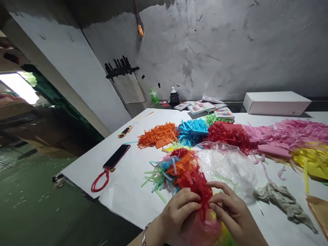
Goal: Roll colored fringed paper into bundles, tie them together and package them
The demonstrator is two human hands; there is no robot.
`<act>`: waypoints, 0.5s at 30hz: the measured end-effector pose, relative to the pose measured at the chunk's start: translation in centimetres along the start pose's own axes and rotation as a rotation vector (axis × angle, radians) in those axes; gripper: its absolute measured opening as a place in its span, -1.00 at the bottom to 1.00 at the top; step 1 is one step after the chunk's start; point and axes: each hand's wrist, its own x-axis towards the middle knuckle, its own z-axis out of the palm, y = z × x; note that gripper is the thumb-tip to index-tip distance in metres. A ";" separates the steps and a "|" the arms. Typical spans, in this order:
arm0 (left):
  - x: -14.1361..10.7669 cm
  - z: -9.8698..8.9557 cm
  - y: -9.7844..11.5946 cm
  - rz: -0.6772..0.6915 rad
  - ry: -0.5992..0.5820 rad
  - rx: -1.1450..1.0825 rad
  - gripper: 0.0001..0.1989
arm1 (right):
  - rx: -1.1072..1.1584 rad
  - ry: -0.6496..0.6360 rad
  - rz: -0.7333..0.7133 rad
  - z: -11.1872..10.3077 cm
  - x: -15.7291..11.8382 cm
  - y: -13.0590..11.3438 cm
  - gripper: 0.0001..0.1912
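Note:
Strips of red tissue paper (196, 181) are pinched between my two hands near the table's front edge. My left hand (180, 208), with a bracelet at the wrist, closes on their left side. From the right, my right hand (228, 208) grips the same strips with thumb and fingers. Beyond them the bundle continues in orange strips (186, 162), with blue and pale green strips (162, 176) fanning out to the left. Below my hands lies a pink and yellow mass (205, 229), partly hidden, that looks wrapped in clear plastic.
Fringed orange (159, 135), blue (193, 131), red (228, 135) and pink (289, 135) paper lies across the white table (133, 198). Clear plastic (227, 165) and a grey cloth (285, 201) are at right; a phone (116, 156) with a red strap is at left. A white box (276, 103) stands behind.

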 end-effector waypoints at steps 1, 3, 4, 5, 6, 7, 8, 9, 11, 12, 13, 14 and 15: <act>0.0 0.1 0.1 0.033 -0.012 -0.006 -0.75 | -0.018 -0.045 -0.010 0.0 0.1 -0.1 -0.80; 0.1 0.2 0.2 0.077 -0.024 -0.024 -0.75 | -0.035 -0.102 -0.017 0.2 0.2 -0.2 -0.79; 0.1 0.3 0.2 0.061 -0.010 -0.033 -0.76 | -0.039 -0.097 -0.021 0.3 0.1 -0.2 -0.78; 0.2 0.3 0.2 0.003 0.022 -0.036 -0.79 | -0.044 -0.069 -0.030 0.4 -0.1 -0.1 -0.77; 0.2 0.4 0.0 -0.098 0.064 -0.028 -0.82 | -0.057 -0.021 -0.041 0.5 -0.4 0.1 -0.78; 0.2 0.5 -0.1 -0.226 0.102 -0.011 -0.86 | -0.077 0.040 -0.053 0.5 -0.7 0.3 -0.79; 0.2 0.5 -0.3 -0.357 0.135 0.013 -0.90 | -0.100 0.098 -0.066 0.6 -1.0 0.5 -0.82; 0.2 0.4 -0.5 -0.470 0.161 0.039 -0.90 | -0.121 0.140 -0.081 0.6 -1.3 0.8 -0.84; 0.5 0.1 -0.6 -0.599 0.182 0.062 -0.87 | -0.151 0.175 -0.122 0.6 -1.6 1.1 -0.85; 0.7 -0.2 -0.5 -0.609 0.181 0.047 -0.85 | -0.160 0.161 -0.143 0.5 -1.6 1.2 -0.85; 1.0 -0.4 -0.2 -0.594 0.170 0.012 -0.82 | -0.165 0.129 -0.162 0.5 -1.6 1.2 -0.84; 1.4 -0.5 0.2 -0.565 0.145 -0.044 -0.78 | -0.165 0.096 -0.177 0.6 -1.5 1.1 -0.83; 1.9 -0.6 0.6 -0.528 0.102 -0.118 -0.75 | -0.163 0.066 -0.185 0.6 -1.4 1.0 -0.83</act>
